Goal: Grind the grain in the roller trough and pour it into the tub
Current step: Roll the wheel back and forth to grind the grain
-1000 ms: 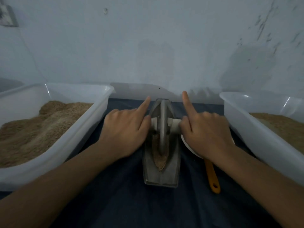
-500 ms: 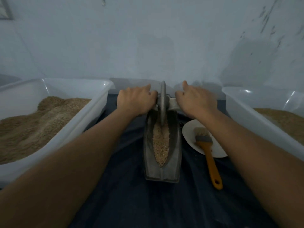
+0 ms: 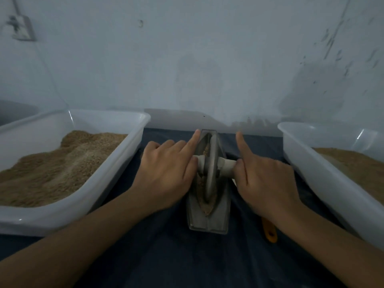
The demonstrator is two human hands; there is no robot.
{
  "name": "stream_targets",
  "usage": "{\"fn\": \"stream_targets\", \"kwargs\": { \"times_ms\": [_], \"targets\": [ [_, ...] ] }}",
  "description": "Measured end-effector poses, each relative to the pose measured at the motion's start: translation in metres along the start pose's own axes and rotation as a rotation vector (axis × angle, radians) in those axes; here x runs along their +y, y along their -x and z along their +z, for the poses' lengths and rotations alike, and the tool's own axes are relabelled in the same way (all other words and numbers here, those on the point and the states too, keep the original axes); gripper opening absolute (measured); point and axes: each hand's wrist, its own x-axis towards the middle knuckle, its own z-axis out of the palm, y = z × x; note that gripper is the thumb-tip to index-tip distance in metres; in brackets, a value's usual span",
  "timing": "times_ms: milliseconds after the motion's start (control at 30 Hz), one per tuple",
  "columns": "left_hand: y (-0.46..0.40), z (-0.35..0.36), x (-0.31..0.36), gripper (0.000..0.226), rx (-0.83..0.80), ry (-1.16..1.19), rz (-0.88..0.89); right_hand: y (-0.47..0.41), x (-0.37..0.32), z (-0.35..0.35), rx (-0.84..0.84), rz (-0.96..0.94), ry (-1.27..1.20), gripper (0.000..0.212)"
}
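Both hands have drawn the wheel (image 3: 209, 173) back to mid-trough (image 3: 207, 223); left hand (image 3: 166, 173) and right hand (image 3: 268, 183) grasp its axle, forefingers straight, tubs (image 3: 116, 163) flanking closely.

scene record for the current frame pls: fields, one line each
left hand: on left end of axle, index finger straight
right hand: grips right end of axle, index finger straight
roller wheel: upright in trough, near its middle
trough: metal, on dark cloth, holds grain
left tub: heaped brown grain
right tub: grain, partly in view
brush handle: orange, mostly hidden behind right arm
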Motion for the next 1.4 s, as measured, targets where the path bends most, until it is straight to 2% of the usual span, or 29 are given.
{"fn": "stream_targets", "kwargs": {
  "times_ms": [133, 233, 333, 400, 500, 633, 800, 967, 1067, 1167, 1233, 1300, 1400],
  "targets": [
    [-0.036, 0.029, -0.013, 0.054, -0.064, 0.036, -0.101, -0.044, 0.003, 0.030, -0.008, 0.042, 0.089, 0.064],
    [-0.069, 0.050, -0.024, 0.053, -0.167, 0.050, -0.236, -0.086, 0.009, 0.048, -0.054, 0.107, 0.023, 0.047],
    [-0.091, 0.061, -0.026, 0.047, -0.277, 0.067, -0.303, -0.109, 0.011, 0.054, -0.139, 0.132, -0.013, 0.042],
    [-0.086, 0.062, -0.027, 0.044, -0.260, 0.069, -0.285, -0.108, 0.007, 0.053, -0.110, 0.125, 0.005, 0.042],
    [-0.056, 0.056, -0.027, 0.049, -0.164, -0.037, -0.150, -0.083, -0.002, 0.043, -0.025, 0.088, 0.022, 0.050],
    [-0.017, 0.025, -0.012, 0.057, 0.005, 0.032, -0.084, -0.028, -0.006, 0.021, 0.058, 0.012, 0.003, 0.065],
    [0.012, 0.011, -0.006, 0.056, -0.027, 0.118, -0.085, -0.006, -0.015, 0.007, 0.155, -0.071, 0.058, 0.060],
    [-0.021, 0.031, -0.009, 0.050, 0.036, 0.038, -0.118, -0.041, -0.003, 0.028, -0.013, 0.030, 0.091, 0.066],
    [-0.068, 0.049, -0.018, 0.043, -0.133, -0.010, -0.275, -0.083, 0.011, 0.050, -0.099, 0.127, 0.013, 0.056],
    [-0.102, 0.063, -0.030, 0.031, -0.368, -0.041, -0.224, -0.121, 0.017, 0.060, -0.295, 0.137, 0.009, 0.050],
    [-0.106, 0.065, -0.034, 0.028, -0.414, -0.048, -0.186, -0.128, 0.016, 0.060, -0.350, 0.125, 0.028, 0.051],
    [-0.093, 0.063, -0.032, 0.034, -0.331, -0.039, -0.193, -0.117, 0.013, 0.057, -0.263, 0.120, 0.008, 0.049],
    [-0.054, 0.052, -0.022, 0.049, -0.075, -0.064, -0.072, -0.076, 0.000, 0.042, -0.027, 0.095, 0.006, 0.042]
  ]
}}
